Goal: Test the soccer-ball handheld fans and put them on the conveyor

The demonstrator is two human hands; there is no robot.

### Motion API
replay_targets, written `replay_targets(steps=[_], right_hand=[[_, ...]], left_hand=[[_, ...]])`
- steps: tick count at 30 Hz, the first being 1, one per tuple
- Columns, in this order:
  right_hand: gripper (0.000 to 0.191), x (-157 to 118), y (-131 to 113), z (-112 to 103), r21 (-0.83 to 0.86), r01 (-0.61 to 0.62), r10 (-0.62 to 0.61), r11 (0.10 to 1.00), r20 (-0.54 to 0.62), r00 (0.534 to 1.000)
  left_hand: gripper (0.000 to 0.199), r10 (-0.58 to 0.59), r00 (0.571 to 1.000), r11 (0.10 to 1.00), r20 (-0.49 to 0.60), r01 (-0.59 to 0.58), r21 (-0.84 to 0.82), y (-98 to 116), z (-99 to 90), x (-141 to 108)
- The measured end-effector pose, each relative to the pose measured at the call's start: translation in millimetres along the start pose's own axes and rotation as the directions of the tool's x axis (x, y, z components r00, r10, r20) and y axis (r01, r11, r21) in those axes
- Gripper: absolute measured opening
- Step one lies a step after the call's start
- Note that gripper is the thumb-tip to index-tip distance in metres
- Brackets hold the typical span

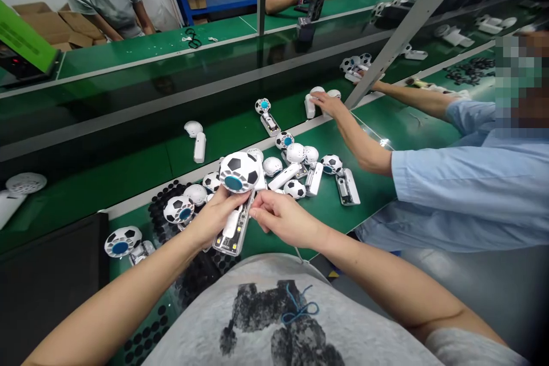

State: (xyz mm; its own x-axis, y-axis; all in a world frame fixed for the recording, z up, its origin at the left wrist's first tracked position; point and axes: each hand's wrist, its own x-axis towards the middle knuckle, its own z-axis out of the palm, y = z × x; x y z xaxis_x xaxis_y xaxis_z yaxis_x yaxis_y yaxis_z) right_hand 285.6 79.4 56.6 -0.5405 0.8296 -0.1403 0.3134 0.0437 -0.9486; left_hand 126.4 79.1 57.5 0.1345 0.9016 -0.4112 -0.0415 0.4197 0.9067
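A soccer-ball-patterned device [239, 171] with a blue disc and an open handle showing a circuit board hangs in front of me, over the table's front part. My left hand [218, 211] is wrapped round its neck, just below the ball head. At the right side of the handle is my right hand [281, 217], its thumb and index finger pinched together; what lies between them is too small to make out. More ball-headed devices [295, 189] and white handles [314, 179] are heaped behind my hands.
Black round pads [160, 200] lie on the green table at left, beside a dark tray [51, 280]. A co-worker's blue sleeve [446, 177] and hand reach in from the right. Devices rest on the green belt [231, 143] behind a pale rail. A metal post [403, 40] slants at right.
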Motion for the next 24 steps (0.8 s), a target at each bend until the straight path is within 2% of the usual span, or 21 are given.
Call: replay_targets(steps=[10,14,16,19,21,22,23,24], right_hand=[[0.013,21,19,7,0.165,-0.123,0.107,0.978,0.107,0.989],[0.013,25,21,11,0.174,-0.120,0.100,0.977,0.119,0.988],[0.013,26,18,12,0.149,-0.113,0.093,0.982,0.132,0.987],[0.013,24,10,7,0.173,-0.106,0.077,0.979,0.172,0.982],[0.013,17,7,-6,0.191,-0.143,0.106,0.971,0.193,0.975],[0.014,12,7,-14,0.195,-0.177,0.143,0.965,0.178,0.974],[0.015,7,8,-23,0.196,-0.212,0.186,0.957,0.143,0.972],[0.016,2,11,-30,0.194,-0.243,0.231,0.950,0.085,0.969]], left_hand=[[0.041,-0.138,0.990,0.979,0.034,0.142,-0.145,-11,-13.1,7],[0.042,-0.162,0.986,0.977,0.025,0.164,-0.140,-15,-15.5,8],[0.041,-0.136,0.990,0.984,0.035,0.140,-0.115,-16,-14.4,7],[0.039,-0.026,0.999,0.997,0.045,0.029,-0.064,-13,-18.6,6],[0.038,0.025,0.998,1.000,-0.051,-0.025,-0.007,-5,-36.9,10],[0.036,0.066,0.984,0.998,-0.165,-0.064,0.019,1,-52.9,15],[0.033,0.103,0.947,0.994,-0.304,-0.092,0.053,8,-73.3,21],[0.028,0.190,0.864,0.982,-0.466,-0.176,0.074,15,-97.0,29]])
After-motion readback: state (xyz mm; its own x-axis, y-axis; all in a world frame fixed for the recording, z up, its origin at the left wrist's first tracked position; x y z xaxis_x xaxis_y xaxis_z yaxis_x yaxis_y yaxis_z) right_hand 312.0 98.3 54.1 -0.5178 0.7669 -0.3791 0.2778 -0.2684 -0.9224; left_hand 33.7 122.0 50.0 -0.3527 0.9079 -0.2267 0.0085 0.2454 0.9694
